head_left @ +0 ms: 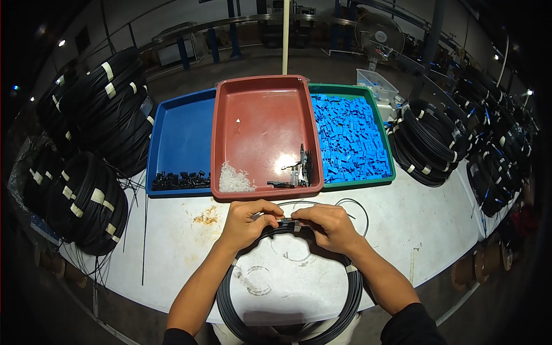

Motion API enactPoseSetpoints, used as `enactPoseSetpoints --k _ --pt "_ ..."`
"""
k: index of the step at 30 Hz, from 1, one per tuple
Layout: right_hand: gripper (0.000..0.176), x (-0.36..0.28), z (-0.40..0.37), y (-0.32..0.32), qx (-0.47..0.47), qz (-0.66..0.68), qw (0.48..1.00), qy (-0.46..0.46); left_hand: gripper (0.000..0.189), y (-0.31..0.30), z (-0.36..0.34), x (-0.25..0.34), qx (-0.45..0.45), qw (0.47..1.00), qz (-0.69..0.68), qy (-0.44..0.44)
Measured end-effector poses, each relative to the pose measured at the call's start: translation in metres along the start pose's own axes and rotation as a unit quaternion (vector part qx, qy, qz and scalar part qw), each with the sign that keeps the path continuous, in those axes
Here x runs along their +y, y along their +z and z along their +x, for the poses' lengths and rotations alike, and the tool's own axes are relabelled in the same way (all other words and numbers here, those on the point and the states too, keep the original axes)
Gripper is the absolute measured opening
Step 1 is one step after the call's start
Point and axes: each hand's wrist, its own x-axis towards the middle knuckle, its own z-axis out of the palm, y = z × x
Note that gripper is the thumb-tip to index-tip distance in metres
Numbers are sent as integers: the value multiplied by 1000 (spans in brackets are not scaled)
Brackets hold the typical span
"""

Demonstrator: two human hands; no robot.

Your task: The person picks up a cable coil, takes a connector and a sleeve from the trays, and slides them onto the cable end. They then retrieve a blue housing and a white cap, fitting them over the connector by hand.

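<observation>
My left hand [248, 221] and my right hand [325, 222] meet over the near part of a white table [172, 241]. Both pinch a small black connector piece [286, 221] on the end of a thin black cable. A taped coil of black cable [351, 290] lies under my forearms and hangs over the table's near edge. The cable's loose end loops [352, 202] up behind my right hand. Fingers hide most of the connector.
Behind my hands stand a red tray [259, 115] with clear bits and black parts, a blue tray [181, 135] with black pieces, and a green tray [351, 91] full of blue parts. Stacks of cable coils [92, 132] flank both sides [428, 141].
</observation>
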Motion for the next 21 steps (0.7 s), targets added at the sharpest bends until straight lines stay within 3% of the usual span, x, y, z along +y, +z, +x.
enactPoseSetpoints --k 3,5,21 --pt "26 1 -2 3 29 -1 999 26 20 0 0 0 -18 1000 13 20" --pt "20 3 -3 2 -4 -12 999 35 22 -1 0 -2 -42 999 22 26" --pt "17 -4 1 1 -8 13 999 31 21 -2 0 2 -50 999 0 18"
